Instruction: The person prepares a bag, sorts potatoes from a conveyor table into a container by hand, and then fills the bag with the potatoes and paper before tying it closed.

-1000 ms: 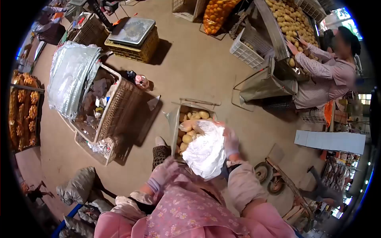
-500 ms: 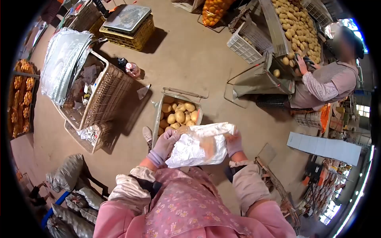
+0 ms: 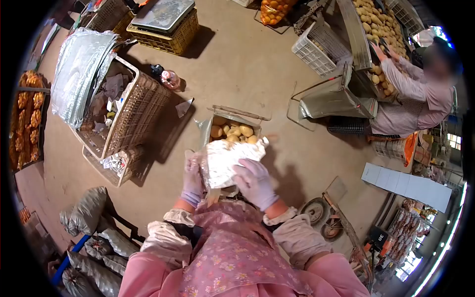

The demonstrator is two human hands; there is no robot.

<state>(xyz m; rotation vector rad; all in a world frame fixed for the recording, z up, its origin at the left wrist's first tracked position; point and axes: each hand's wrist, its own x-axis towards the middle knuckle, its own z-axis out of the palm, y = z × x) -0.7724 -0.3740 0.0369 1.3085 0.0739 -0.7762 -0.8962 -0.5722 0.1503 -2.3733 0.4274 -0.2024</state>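
Observation:
A crumpled white sheet point(image 3: 225, 161), paper or plastic, lies over the near part of a bag of potatoes. Beyond its edge, yellow potatoes point(image 3: 242, 130) show inside the grey bag point(image 3: 206, 132), whose mouth is held up by a metal frame. My left hand point(image 3: 193, 177), in a pale lilac glove, grips the sheet's left edge; its fingertips are partly hidden. My gloved right hand point(image 3: 256, 183) lies on the sheet's right side, fingers stretched out and apart.
A wicker-patterned crate point(image 3: 141, 111) with grey bags and scraps stands left, near bottles point(image 3: 169, 79) and a scale point(image 3: 163, 14). Filled sacks point(image 3: 89, 210) lie lower left. At right, a person point(image 3: 410, 89) reaches into a potato trough point(image 3: 378, 22); a wheeled cart point(image 3: 329, 213) stands nearer.
The white sheet has gone from being held up between both hands to lying over the potatoes. My right hand has moved left onto it. The co-worker's hands have moved farther up the trough.

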